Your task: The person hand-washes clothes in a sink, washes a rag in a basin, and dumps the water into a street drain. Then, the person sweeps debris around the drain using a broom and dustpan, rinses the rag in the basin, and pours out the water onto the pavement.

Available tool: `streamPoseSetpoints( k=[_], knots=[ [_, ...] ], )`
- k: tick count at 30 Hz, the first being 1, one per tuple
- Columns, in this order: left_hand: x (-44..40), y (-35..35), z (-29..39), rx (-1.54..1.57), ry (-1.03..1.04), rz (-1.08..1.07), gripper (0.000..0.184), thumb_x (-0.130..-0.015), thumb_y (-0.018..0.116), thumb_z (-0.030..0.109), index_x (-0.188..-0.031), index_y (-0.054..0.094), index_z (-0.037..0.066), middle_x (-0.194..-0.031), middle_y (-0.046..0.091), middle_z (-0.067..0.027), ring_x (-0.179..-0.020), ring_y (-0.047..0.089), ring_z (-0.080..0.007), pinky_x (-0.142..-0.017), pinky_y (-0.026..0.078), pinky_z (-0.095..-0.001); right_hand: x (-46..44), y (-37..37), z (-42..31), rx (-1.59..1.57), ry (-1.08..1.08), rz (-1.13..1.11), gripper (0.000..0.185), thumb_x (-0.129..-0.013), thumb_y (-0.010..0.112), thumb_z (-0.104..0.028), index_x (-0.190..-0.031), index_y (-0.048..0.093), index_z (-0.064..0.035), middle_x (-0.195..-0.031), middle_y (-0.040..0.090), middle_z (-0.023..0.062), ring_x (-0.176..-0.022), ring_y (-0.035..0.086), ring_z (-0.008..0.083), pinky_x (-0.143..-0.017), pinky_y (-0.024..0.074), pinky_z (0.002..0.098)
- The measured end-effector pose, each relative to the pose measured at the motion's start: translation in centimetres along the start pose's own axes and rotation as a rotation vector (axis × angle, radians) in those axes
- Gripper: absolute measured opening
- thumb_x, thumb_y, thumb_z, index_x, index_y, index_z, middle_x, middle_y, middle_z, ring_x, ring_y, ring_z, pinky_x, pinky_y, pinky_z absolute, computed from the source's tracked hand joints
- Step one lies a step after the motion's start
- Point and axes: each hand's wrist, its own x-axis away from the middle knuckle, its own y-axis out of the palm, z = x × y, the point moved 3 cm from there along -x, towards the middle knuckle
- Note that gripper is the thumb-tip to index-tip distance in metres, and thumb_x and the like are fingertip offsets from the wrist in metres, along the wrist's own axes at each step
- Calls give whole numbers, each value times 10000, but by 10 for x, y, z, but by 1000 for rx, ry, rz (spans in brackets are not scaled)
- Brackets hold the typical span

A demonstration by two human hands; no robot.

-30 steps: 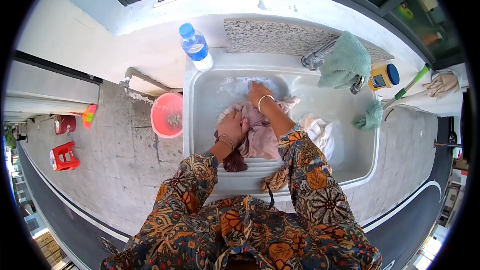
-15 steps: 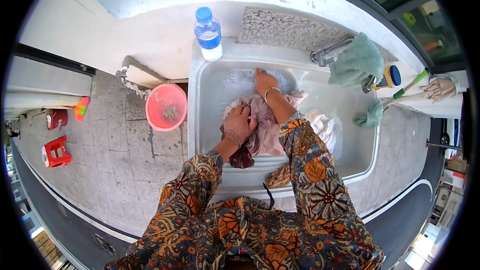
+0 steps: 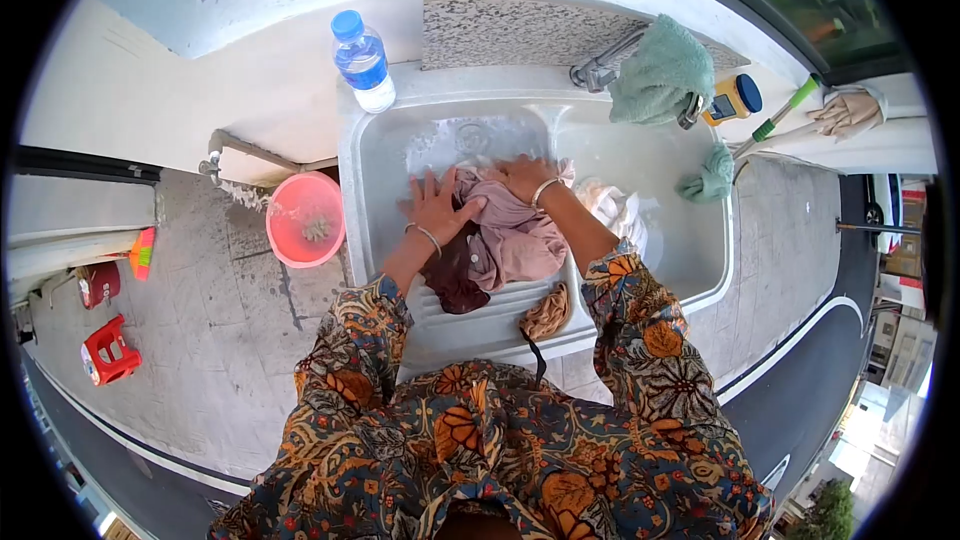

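A pink garment (image 3: 520, 245) lies bunched on the ribbed part of the sink (image 3: 400, 325), with a dark maroon cloth (image 3: 455, 275) under its left side. My left hand (image 3: 438, 208) rests with fingers spread on the left edge of the pile. At its upper edge is my right hand (image 3: 522, 178), on the cloth, its fingers partly hidden, so its grip is unclear. Soapy water surrounds the drain above the hands. A white cloth (image 3: 612, 210) sits right of the pink one, and a brown cloth (image 3: 546, 312) lies near the front edge.
A blue-capped bottle (image 3: 364, 65) stands on the sink's back left corner. Green towels hang over the faucet (image 3: 592, 75) and the right rim. Beside them are a yellow jar (image 3: 732, 100) and a green-handled pole (image 3: 785, 110). Left are a pink basin (image 3: 306, 222) and red stool (image 3: 110, 352).
My right hand has come back from the drain area onto the pink garment. My left hand has shifted to the pile's upper left and its fingers have spread. The view has shifted too.
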Motion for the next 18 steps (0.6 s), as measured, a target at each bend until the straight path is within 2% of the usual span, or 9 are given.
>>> streamPoseSetpoints(
  k=[1,3,4,6,9,11,14,15,18],
  knots=[
    [-3,14,-8,113,-29,-158,665,-758,578,470,-1287,398,109,-1316,336,-237,-1201,325,-421,-1011,240,-497,20,-5,-3,-58,-34,-34,590,-760,472,-602,-1112,585,-142,-1228,471,168,-1129,432,357,-945,325,460],
    [8,16,-17,367,190,-75,660,-772,571,452,-1282,388,74,-1301,348,-238,-1191,334,-419,-998,252,-494,76,-6,-13,-40,-395,210,528,-785,481,-542,-1079,609,-122,-1178,497,188,-1040,470,362,-889,363,439],
    [17,15,-19,491,287,-25,658,-778,567,442,-1279,383,57,-1293,354,-239,-1185,339,-418,-992,258,-493,104,-2,-19,-150,-278,427,475,-782,516,-488,-1054,619,-111,-1164,496,181,-982,476,350,-854,363,435],
    [48,-15,3,494,322,79,621,-796,549,402,-1253,392,12,-1274,373,-239,-1178,347,-416,-980,265,-478,166,-14,-50,-205,-367,677,522,-723,586,-485,-1071,611,-96,-1185,465,159,-1032,428,345,-872,325,454],
    [82,-10,22,354,298,247,563,-787,487,352,-1224,427,3,-1260,385,-228,-1166,353,-410,-954,261,-498,192,22,-59,-205,-396,675,448,-733,566,-378,-1080,579,-95,-1192,439,164,-1054,411,361,-885,300,478],
    [75,3,26,227,298,301,518,-762,453,305,-1186,465,7,-1235,403,-216,-1118,386,-382,-923,271,-484,167,41,-53,-224,-379,694,392,-741,539,-313,-1056,560,-80,-1164,447,169,-1031,417,365,-878,301,481],
    [42,15,18,193,267,149,503,-734,469,295,-1150,488,12,-1202,419,-209,-1054,411,-373,-881,290,-469,133,43,-47,-296,-322,698,345,-743,513,-260,-1016,539,-49,-1101,465,180,-983,431,371,-843,318,479],
    [34,17,16,214,271,151,471,-712,479,284,-1106,512,28,-1149,445,-201,-984,433,-374,-830,309,-479,124,40,-46,-308,-298,677,338,-743,510,-252,-1005,536,-40,-1078,469,185,-964,435,373,-824,328,478],
    [21,24,12,189,272,151,425,-707,482,260,-1064,530,34,-1077,482,-173,-941,459,-354,-791,352,-462,98,29,-42,-299,-281,640,264,-741,495,-216,-912,543,-21,-984,510,170,-886,471,357,-742,367,454]
  ],
)
